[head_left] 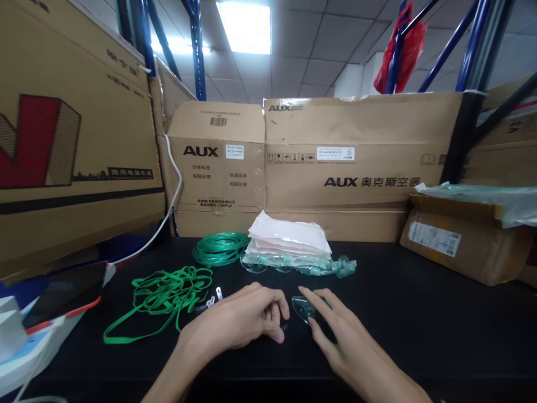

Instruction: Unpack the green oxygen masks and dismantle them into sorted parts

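Note:
My right hand point(338, 324) has its thumb and fingers around a small clear, green-tinted plastic mask point(301, 309) just above the black table top. Most of the mask's right side is hidden by the fingers. Across a narrow gap, my left hand point(247, 316) is closed, its fingers curled toward the thumb. A tiny clear or shiny bit point(285, 327) shows at the fingertips; what it belongs to I cannot make out. Small silver metal strips point(211, 302) lie just behind my left wrist, beside a tangle of flat green elastic band point(172, 294).
Coiled green tubing point(220, 248) lies at the back, next to stacked white packets point(289, 235) with clear masks point(277, 262) in front. A cardboard box point(457, 235) stands on the right. Large cartons point(335, 162) wall off the back. A phone point(67, 294) and power strip point(25, 352) occupy the left.

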`<state>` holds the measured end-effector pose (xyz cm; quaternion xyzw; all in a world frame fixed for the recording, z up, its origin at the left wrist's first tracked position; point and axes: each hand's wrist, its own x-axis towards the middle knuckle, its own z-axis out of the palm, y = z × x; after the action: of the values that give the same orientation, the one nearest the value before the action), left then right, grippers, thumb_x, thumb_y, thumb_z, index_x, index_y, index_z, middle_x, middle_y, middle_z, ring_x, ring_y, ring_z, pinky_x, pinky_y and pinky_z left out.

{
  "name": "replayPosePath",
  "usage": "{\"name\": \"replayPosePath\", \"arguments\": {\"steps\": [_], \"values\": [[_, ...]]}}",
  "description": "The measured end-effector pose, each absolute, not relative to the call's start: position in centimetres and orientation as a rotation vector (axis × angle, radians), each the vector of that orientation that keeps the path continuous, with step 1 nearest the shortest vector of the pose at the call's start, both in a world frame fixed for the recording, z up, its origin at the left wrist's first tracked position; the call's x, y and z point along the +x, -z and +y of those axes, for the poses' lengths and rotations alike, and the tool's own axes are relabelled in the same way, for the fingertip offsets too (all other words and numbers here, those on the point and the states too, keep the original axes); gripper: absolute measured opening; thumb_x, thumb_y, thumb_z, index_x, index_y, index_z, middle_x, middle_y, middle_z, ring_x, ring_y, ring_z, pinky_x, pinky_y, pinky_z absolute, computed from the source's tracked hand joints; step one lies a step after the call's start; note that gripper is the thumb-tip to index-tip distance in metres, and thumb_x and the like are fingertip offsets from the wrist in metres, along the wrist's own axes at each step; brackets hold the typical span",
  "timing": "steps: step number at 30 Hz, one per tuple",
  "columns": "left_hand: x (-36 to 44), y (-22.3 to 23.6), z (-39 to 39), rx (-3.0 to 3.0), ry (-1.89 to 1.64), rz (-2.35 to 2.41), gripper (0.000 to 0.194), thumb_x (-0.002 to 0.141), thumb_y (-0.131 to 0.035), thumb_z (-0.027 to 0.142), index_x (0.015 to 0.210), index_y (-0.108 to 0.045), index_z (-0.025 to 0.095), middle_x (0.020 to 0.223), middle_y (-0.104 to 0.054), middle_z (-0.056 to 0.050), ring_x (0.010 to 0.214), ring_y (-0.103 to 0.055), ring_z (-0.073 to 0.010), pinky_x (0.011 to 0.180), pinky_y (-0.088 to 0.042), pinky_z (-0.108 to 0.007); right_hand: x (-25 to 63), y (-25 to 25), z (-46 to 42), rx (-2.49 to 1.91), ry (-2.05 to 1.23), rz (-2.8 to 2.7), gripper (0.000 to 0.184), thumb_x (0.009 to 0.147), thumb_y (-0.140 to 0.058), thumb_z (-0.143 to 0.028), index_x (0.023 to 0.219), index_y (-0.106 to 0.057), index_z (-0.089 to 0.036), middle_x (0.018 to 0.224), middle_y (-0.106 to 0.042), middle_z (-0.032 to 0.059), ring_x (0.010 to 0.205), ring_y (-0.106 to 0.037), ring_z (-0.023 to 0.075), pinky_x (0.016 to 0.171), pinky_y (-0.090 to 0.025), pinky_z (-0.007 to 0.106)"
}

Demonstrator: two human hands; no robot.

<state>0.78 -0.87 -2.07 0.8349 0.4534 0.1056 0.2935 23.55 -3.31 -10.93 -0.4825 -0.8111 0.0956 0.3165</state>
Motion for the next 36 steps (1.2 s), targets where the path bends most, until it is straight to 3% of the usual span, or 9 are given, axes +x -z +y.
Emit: {"name": "replayPosePath", "arguments": {"steps": [4,9,18,29,36], "values": [[0.6,1.5,-1.0,2.320,-0.358,1.271,0.010,0.086,-0.067,0.020,0.085,-0.074,0.027,0.089,-0.073,0.003,0.100,-0.062,-0.0199,0.082,-0.043,-0.025,23.8,10.8,-3.6,-1.375,-0.328,-2.046,0.049,0.099,-0.051,-0.036,0.147,-0.042,-0.032,0.144,-0.057,0.0094,0.130,-0.059,0.0288,0.105,-0.053,0.046],[0.6,0.8,-1.1,2.475,-0.469,1.137,0.011,0.094,-0.067,0.026,0.087,-0.074,0.027,0.095,-0.070,0.004,0.102,-0.060,-0.0186,0.091,-0.040,-0.027,23.8,10.1,-3.9,-1.276,-0.373,-1.998,0.033,0.099,-0.054,-0.034,0.132,-0.053,-0.031,0.129,-0.067,0.0057,0.117,-0.067,0.0245,0.096,-0.058,0.038],[1.9,1.9,-1.2,2.585,-0.613,0.966,0.021,0.099,-0.054,0.014,0.084,-0.066,0.023,0.104,-0.062,0.001,0.103,-0.059,-0.0170,0.092,-0.043,-0.027,24.0,10.8,-3.6,-1.256,-0.403,-1.962,0.043,0.094,-0.064,-0.042,0.135,-0.062,-0.031,0.138,-0.066,0.0058,0.130,-0.060,0.0304,0.104,-0.054,0.043],[1.4,1.3,-1.5,2.629,-0.547,0.932,0.023,0.100,-0.048,0.008,0.089,-0.062,0.023,0.109,-0.059,0.002,0.103,-0.059,-0.0151,0.092,-0.042,-0.025,24.4,10.4,-3.6,-1.215,-0.478,-1.886,0.043,0.090,-0.069,-0.042,0.132,-0.066,-0.033,0.134,-0.070,0.0044,0.125,-0.064,0.0310,0.105,-0.053,0.048],[1.6,1.6,-1.5,2.575,-0.539,0.965,0.019,0.099,-0.053,0.012,0.087,-0.063,0.023,0.106,-0.060,0.003,0.104,-0.059,-0.0150,0.092,-0.041,-0.025,24.2,10.1,-3.6,-1.175,-0.537,-1.943,0.039,0.092,-0.065,-0.043,0.130,-0.066,-0.032,0.130,-0.071,0.0046,0.119,-0.066,0.0295,0.103,-0.053,0.047]]}}
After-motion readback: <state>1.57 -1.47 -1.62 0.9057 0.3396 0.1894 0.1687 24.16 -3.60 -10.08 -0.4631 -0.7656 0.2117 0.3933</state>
